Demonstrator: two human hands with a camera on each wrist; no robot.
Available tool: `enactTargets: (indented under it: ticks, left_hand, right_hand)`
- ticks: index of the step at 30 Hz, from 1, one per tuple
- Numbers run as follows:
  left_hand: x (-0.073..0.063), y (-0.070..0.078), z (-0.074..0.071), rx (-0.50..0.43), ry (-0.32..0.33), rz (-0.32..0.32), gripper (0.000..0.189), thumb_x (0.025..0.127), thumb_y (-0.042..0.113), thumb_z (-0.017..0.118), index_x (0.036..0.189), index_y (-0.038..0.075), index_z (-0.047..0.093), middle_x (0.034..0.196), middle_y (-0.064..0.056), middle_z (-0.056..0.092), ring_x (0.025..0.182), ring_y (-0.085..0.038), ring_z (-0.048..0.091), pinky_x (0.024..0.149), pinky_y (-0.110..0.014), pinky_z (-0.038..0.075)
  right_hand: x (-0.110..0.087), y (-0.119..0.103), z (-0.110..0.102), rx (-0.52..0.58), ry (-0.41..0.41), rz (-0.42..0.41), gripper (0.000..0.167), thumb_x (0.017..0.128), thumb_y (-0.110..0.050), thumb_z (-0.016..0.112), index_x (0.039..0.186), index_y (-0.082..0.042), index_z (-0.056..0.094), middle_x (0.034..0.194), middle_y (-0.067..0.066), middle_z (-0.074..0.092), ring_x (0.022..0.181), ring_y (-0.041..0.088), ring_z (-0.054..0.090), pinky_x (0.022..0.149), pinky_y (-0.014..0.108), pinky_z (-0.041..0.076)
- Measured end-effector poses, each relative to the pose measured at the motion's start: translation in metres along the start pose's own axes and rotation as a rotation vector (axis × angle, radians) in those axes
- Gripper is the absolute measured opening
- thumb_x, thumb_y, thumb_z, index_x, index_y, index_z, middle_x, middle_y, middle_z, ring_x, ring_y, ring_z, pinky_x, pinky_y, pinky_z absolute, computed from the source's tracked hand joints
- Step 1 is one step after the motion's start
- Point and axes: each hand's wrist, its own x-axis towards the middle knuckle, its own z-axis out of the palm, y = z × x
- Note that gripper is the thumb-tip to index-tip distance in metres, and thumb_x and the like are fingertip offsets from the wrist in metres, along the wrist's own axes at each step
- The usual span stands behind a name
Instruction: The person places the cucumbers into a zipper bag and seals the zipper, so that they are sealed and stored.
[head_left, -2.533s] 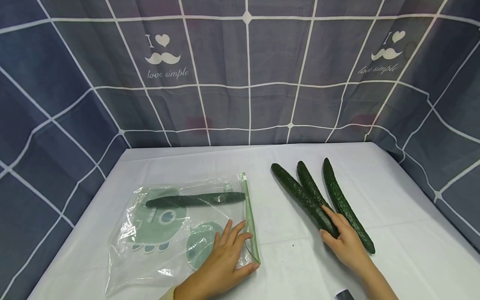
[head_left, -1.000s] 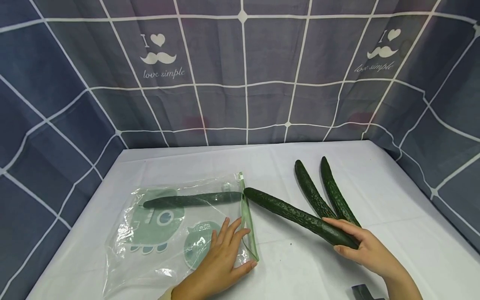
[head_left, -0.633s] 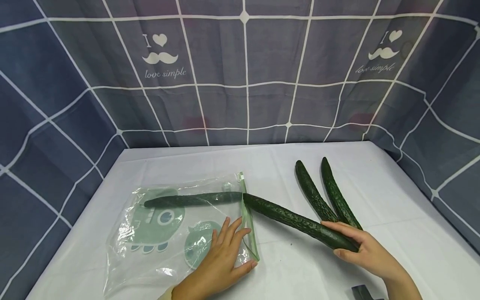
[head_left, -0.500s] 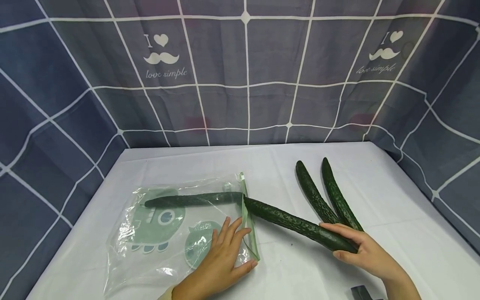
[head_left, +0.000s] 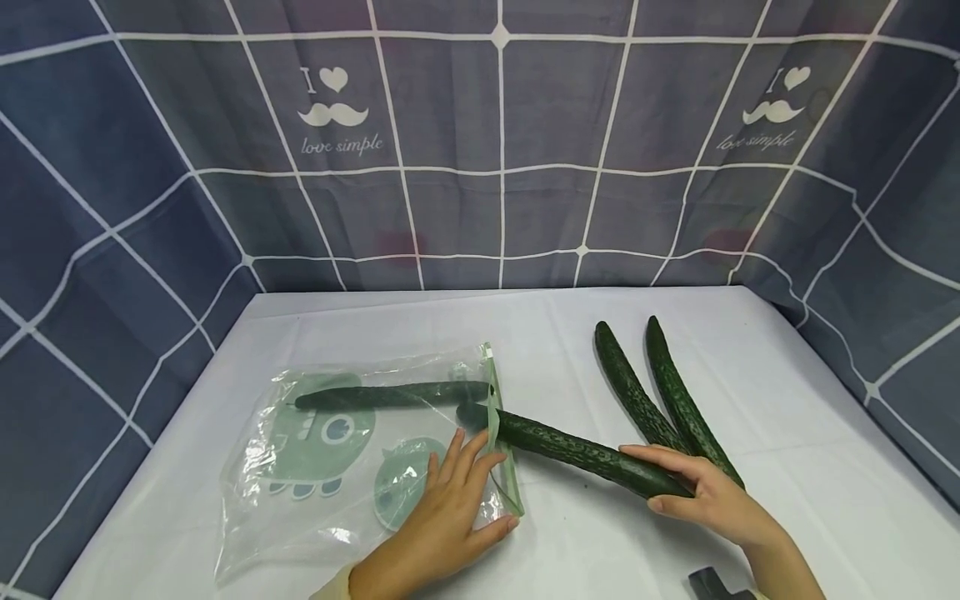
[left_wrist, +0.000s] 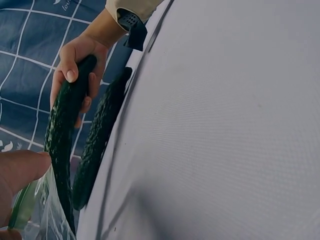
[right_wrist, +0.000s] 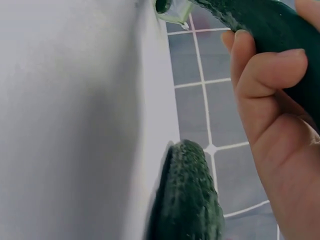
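The clear bag (head_left: 300, 529) on the desk (head_left: 577, 542) contains one cucumber (head_left: 397, 396); a second cucumber (head_left: 581, 452), gripped by the right hand (head_left: 712, 504), has its tip (head_left: 471, 415) inside the green-edged mouth (head_left: 512, 483). The left hand (head_left: 446, 512) lies on the bag, fingers (head_left: 452, 454) spread.

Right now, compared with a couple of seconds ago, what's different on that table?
The right hand has brought one cucumber leftward, away from the loose ones; its far tip is now inside the mouth of the bag. Nothing was let go. The left hand stays on the bag, fingers spread; the bagged cucumber and the two loose ones lie about where they were.
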Motion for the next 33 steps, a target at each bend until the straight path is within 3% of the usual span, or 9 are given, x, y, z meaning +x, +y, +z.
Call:
enactTargets:
  ticks: [8, 14, 21, 28, 33]
  left_hand:
    - [0.0, 0.001, -0.002, 0.006, -0.013, -0.006, 0.061, 0.082, 0.043, 0.061, 0.131, 0.014, 0.038, 0.147, -0.011, 0.023, 0.134, -0.048, 0.015, 0.092, -0.073, 0.021]
    - [-0.001, 0.002, -0.004, 0.019, -0.016, 0.003, 0.062, 0.083, 0.043, 0.061, 0.132, 0.014, 0.038, 0.147, -0.01, 0.023, 0.135, -0.046, 0.014, 0.092, -0.073, 0.022]
    - [-0.002, 0.003, -0.005, 0.017, -0.019, 0.002, 0.062, 0.083, 0.043, 0.061, 0.132, 0.014, 0.038, 0.148, -0.01, 0.022, 0.136, -0.046, 0.013, 0.092, -0.074, 0.021]
    - [-0.001, 0.003, -0.005, 0.021, -0.016, 0.0, 0.061, 0.083, 0.044, 0.06, 0.132, 0.014, 0.038, 0.148, -0.009, 0.021, 0.136, -0.045, 0.013, 0.092, -0.073, 0.021]
    - [-0.001, 0.003, -0.005, 0.027, -0.012, 0.001, 0.062, 0.083, 0.044, 0.061, 0.132, 0.014, 0.037, 0.148, -0.009, 0.021, 0.136, -0.045, 0.014, 0.093, -0.073, 0.021]
  right_hand:
    - [0.009, 0.005, 0.002, 0.097, -0.09, 0.0, 0.054, 0.084, 0.011, 0.05, 0.136, 0.002, 0.036, 0.139, 0.0, 0.044, 0.113, 0.004, 0.051, 0.085, 0.017, 0.044]
    - [0.013, 0.008, 0.003, 0.138, -0.106, 0.013, 0.054, 0.085, 0.01, 0.049, 0.137, 0.003, 0.035, 0.137, -0.008, 0.044, 0.11, 0.005, 0.052, 0.083, 0.019, 0.045]
    - [0.021, 0.011, 0.002, 0.146, -0.128, -0.008, 0.053, 0.085, 0.009, 0.049, 0.136, 0.003, 0.036, 0.14, 0.0, 0.043, 0.119, 0.003, 0.047, 0.089, 0.017, 0.042]
    - [0.034, 0.014, 0.002, 0.191, -0.159, 0.012, 0.051, 0.085, 0.007, 0.05, 0.135, 0.004, 0.038, 0.139, -0.001, 0.044, 0.119, 0.002, 0.047, 0.091, 0.017, 0.042]
    - [0.043, 0.016, 0.002, 0.243, -0.195, -0.022, 0.051, 0.086, 0.009, 0.047, 0.135, 0.007, 0.035, 0.14, -0.003, 0.043, 0.118, 0.004, 0.047, 0.09, 0.018, 0.042]
